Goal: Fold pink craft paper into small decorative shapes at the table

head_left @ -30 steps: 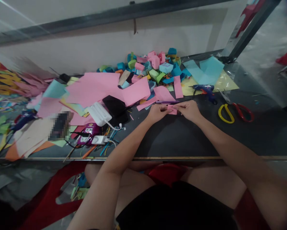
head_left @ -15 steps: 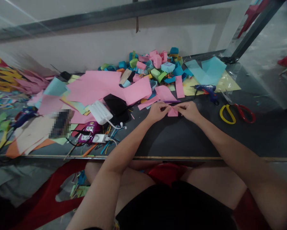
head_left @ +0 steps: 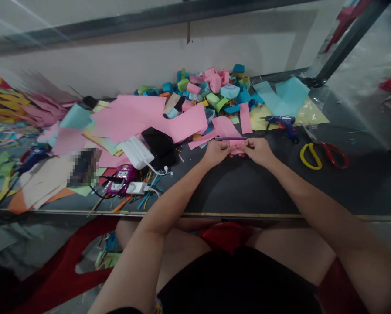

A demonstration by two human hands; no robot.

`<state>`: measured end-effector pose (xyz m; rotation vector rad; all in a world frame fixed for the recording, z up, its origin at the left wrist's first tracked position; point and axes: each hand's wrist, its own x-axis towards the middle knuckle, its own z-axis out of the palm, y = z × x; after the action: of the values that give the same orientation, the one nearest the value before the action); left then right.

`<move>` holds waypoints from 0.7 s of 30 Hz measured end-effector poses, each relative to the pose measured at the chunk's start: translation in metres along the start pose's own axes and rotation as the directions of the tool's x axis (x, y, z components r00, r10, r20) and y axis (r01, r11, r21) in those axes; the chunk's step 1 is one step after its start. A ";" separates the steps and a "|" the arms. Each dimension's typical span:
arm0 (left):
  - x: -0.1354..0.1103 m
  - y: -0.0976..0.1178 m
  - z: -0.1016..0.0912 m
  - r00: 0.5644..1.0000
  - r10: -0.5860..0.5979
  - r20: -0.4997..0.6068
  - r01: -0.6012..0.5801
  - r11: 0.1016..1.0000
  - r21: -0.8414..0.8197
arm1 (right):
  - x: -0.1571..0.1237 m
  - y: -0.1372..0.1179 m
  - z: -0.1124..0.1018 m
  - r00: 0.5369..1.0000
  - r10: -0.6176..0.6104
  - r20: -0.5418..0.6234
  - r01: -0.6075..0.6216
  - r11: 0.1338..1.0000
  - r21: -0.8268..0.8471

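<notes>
A small folded piece of pink paper is held between my two hands above the dark tabletop. My left hand pinches its left side, and my right hand grips the right side, with the fingertips curled under the lower edge. Just behind the paper lies a purple pen, partly hidden by it. Beyond the hands are a curled pink sheet and a narrow pink strip.
Scissors and a blue glue gun lie to the right. Folded paper pieces are heaped at the back. On the left are a white power bank, a purple power strip, a black object and pink sheets.
The pink paper has been turned or folded in my fingers and now appears wider and flatter. My fingertips have come under its lower edge, and more of the purple pen shows.
</notes>
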<state>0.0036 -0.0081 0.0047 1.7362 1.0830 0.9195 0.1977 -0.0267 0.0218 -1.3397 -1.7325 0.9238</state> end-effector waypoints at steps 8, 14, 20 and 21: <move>0.005 -0.009 -0.002 0.999 -0.016 -0.030 0.015 0.999 -0.049 | 0.003 0.006 0.002 0.996 0.032 0.084 -0.038 0.997 0.067; 0.006 -0.004 -0.008 0.994 -0.012 0.112 0.028 0.990 -0.137 | 0.001 0.004 0.001 0.996 -0.047 0.078 0.045 0.999 0.030; 0.006 -0.005 -0.008 0.978 -0.022 0.205 0.046 0.992 -0.115 | 0.002 0.004 0.001 0.988 -0.007 0.151 -0.002 0.998 0.062; 0.005 -0.005 -0.008 0.973 -0.014 0.229 0.039 0.994 -0.103 | 0.002 0.004 0.000 0.982 -0.009 0.191 0.001 0.999 0.037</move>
<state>-0.0028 0.0004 0.0035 1.6880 0.8888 0.7274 0.1988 -0.0244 0.0188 -1.2562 -1.8518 1.1074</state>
